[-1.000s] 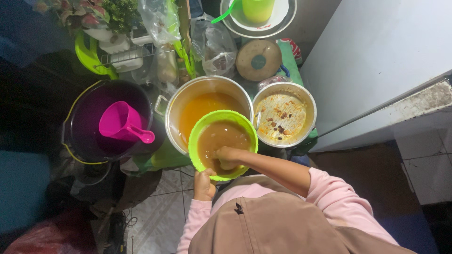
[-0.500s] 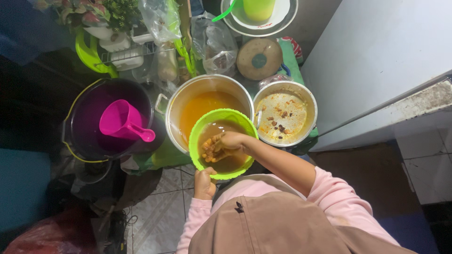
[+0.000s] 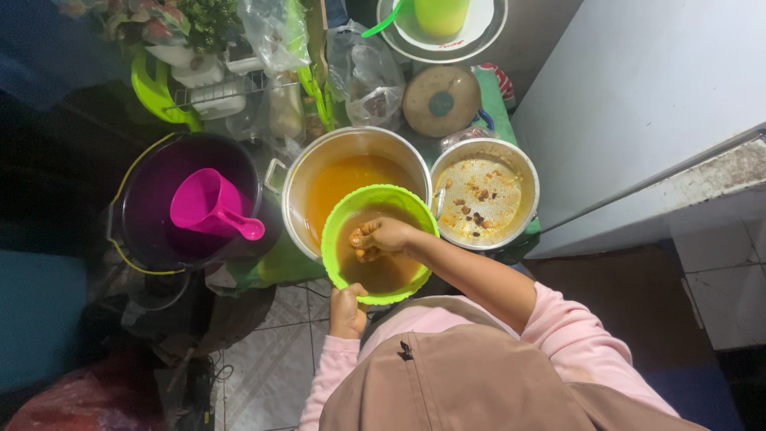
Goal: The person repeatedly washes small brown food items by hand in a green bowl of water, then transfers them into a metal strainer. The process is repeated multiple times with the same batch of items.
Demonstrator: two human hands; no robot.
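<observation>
Tiled floor lies below. Green bowl (image 3: 381, 242) sits over the steel pot (image 3: 351, 179); right hand (image 3: 381, 237) is curled shut on pulp in brown liquid, left hand (image 3: 348, 310) clamps the near rim. Squeezing step; next needs steady bowl support.

Large metal pot (image 3: 319, 172) of orange liquid; beside it a smaller metal pot (image 3: 523, 179) holding a strainer with brown bits. Pink jug (image 3: 209, 205) inside dark bucket (image 3: 140, 215). Round wooden lid (image 3: 441, 101), plastic bags (image 3: 363, 68), white plate (image 3: 479, 28) beyond.
</observation>
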